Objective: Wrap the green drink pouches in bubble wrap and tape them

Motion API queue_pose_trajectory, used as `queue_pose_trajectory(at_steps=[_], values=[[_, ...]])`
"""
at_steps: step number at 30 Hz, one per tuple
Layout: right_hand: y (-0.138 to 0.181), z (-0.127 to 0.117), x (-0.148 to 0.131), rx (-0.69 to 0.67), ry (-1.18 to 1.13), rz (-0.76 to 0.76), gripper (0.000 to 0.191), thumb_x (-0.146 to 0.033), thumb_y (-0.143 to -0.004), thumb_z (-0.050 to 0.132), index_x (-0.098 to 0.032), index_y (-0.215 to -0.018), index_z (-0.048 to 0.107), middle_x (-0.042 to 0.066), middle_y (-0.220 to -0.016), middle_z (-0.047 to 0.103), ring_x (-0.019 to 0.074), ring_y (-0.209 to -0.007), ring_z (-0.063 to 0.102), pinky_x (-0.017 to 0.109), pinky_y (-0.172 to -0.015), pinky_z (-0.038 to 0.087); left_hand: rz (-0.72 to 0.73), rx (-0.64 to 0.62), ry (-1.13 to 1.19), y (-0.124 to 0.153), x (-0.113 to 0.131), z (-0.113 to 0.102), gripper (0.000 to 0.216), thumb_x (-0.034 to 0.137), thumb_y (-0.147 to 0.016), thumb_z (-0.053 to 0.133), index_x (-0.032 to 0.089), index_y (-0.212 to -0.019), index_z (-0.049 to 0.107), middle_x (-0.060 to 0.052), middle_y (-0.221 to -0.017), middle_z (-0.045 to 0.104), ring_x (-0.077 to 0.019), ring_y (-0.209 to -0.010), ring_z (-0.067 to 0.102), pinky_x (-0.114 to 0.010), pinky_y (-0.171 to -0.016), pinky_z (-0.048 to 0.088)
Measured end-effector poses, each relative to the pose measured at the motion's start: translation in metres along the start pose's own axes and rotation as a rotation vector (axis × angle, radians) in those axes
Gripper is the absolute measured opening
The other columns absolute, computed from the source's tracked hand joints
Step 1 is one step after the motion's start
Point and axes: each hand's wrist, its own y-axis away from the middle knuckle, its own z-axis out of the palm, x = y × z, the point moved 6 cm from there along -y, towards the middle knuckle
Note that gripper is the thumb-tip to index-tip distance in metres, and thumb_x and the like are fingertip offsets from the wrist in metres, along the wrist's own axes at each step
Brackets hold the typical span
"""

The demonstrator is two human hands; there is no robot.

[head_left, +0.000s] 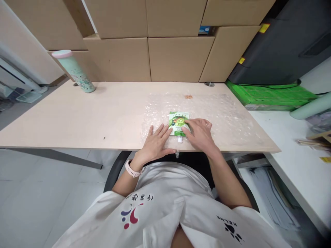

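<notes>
A small green spouted pouch [178, 123] with fruit printed on it lies flat on a clear sheet of bubble wrap [222, 113], its white spout pointing toward me. My left hand [156, 144] rests flat on the wrap just left of the pouch, fingers stretched out and apart. My right hand [199, 133] lies on the pouch's right edge with its fingers extended over it, pressing it down. Neither hand grips anything.
The light wooden desk [77, 113] carries a mint green tumbler [74, 71] with a pink lid at the back left. Cardboard boxes [160, 51] are stacked along the back. A green crate [269, 94] and a white table [292, 155] stand to the right.
</notes>
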Motion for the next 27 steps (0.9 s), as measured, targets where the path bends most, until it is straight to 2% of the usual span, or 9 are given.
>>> queue_pose_trajectory(at_steps=[4, 6, 10, 14, 16, 19, 22, 24, 27], values=[[-0.013, 0.022, -0.009, 0.02, -0.279, 0.175, 0.065, -0.046, -0.089, 0.058, -0.021, -0.147, 0.044, 0.014, -0.122, 0.067, 0.0329, -0.114, 0.059, 0.055, -0.101, 0.044, -0.063, 0.15, 0.361, 0.005, -0.012, -0.015, 0.102, 0.056, -0.092, 0.06, 0.022, -0.162, -0.005, -0.018, -0.17, 0.009, -0.0315, -0.157, 0.011, -0.057, -0.127, 0.01], [-0.016, 0.032, -0.01, 0.015, -0.456, 0.211, 0.074, -0.044, -0.086, 0.061, -0.022, -0.152, 0.036, 0.013, -0.125, 0.061, 0.0265, -0.103, 0.064, 0.047, -0.093, 0.053, -0.095, 0.268, 0.498, 0.009, -0.021, -0.02, 0.097, 0.057, -0.095, 0.054, 0.022, -0.161, -0.008, -0.016, -0.17, -0.001, -0.0291, -0.158, 0.004, -0.051, -0.128, 0.015], [-0.022, 0.037, -0.021, 0.032, -0.554, 0.172, 0.067, -0.038, -0.081, 0.066, -0.027, -0.144, 0.048, 0.012, -0.135, 0.05, 0.023, -0.102, 0.062, 0.04, -0.086, 0.058, -0.104, 0.327, 0.612, 0.01, -0.03, -0.017, 0.093, 0.06, -0.096, 0.049, 0.023, -0.162, -0.006, -0.012, -0.171, -0.005, -0.026, -0.158, 0.0, -0.046, -0.129, 0.012], [-0.023, 0.042, -0.04, -0.006, -0.611, 0.112, 0.057, -0.033, -0.081, 0.066, -0.025, -0.137, 0.056, 0.012, -0.133, 0.053, 0.0227, -0.102, 0.06, 0.037, -0.08, 0.06, -0.132, 0.315, 0.635, 0.008, -0.03, -0.014, 0.111, 0.061, -0.087, 0.064, 0.025, -0.161, -0.01, -0.014, -0.171, -0.003, -0.0282, -0.158, 0.006, -0.047, -0.128, 0.016], [-0.021, 0.045, -0.048, -0.032, -0.611, 0.063, 0.051, -0.032, -0.082, 0.065, -0.025, -0.132, 0.06, 0.011, -0.128, 0.057, 0.0229, -0.101, 0.061, 0.037, -0.079, 0.06, -0.124, 0.312, 0.552, 0.012, -0.029, -0.017, 0.112, 0.056, -0.085, 0.07, 0.027, -0.161, -0.006, -0.014, -0.171, -0.001, -0.0292, -0.159, 0.004, -0.049, -0.127, 0.017], [-0.017, 0.047, -0.049, -0.028, -0.646, 0.072, 0.044, -0.034, -0.083, 0.065, -0.025, -0.127, 0.064, 0.011, -0.126, 0.059, 0.0236, -0.1, 0.062, 0.035, -0.071, 0.06, -0.122, 0.269, 0.334, 0.024, -0.032, -0.025, 0.1, 0.051, -0.084, 0.072, 0.03, -0.161, 0.013, -0.013, -0.171, 0.004, -0.032, -0.158, 0.002, -0.055, -0.126, 0.015], [-0.014, 0.047, -0.048, -0.021, -0.674, 0.079, 0.041, -0.037, -0.084, 0.064, -0.024, -0.123, 0.067, 0.011, -0.125, 0.061, 0.0251, -0.105, 0.063, 0.033, -0.066, 0.06, -0.16, 0.167, 0.21, 0.037, -0.043, -0.031, 0.091, 0.055, -0.082, 0.074, 0.029, -0.157, 0.03, -0.015, -0.168, 0.022, -0.0336, -0.156, 0.021, -0.055, -0.124, 0.024], [-0.013, 0.046, -0.049, -0.05, -0.689, 0.046, 0.038, -0.035, -0.086, 0.062, -0.025, -0.121, 0.068, 0.011, -0.128, 0.063, 0.0264, -0.113, 0.063, 0.035, -0.071, 0.061, -0.187, 0.142, 0.198, 0.043, -0.05, -0.035, 0.089, 0.058, -0.082, 0.072, 0.028, -0.156, 0.034, -0.015, -0.165, 0.03, -0.0323, -0.153, 0.03, -0.05, -0.121, 0.033], [-0.011, 0.048, -0.054, -0.156, -0.718, -0.042, 0.04, -0.034, -0.089, 0.059, -0.024, -0.127, 0.067, 0.012, -0.145, 0.055, 0.0275, -0.132, 0.056, 0.042, -0.095, 0.058, -0.23, 0.196, 0.2, 0.044, -0.054, -0.04, 0.083, 0.056, -0.082, 0.072, 0.026, -0.153, 0.04, -0.014, -0.162, 0.037, -0.0311, -0.15, 0.037, -0.047, -0.118, 0.039]])
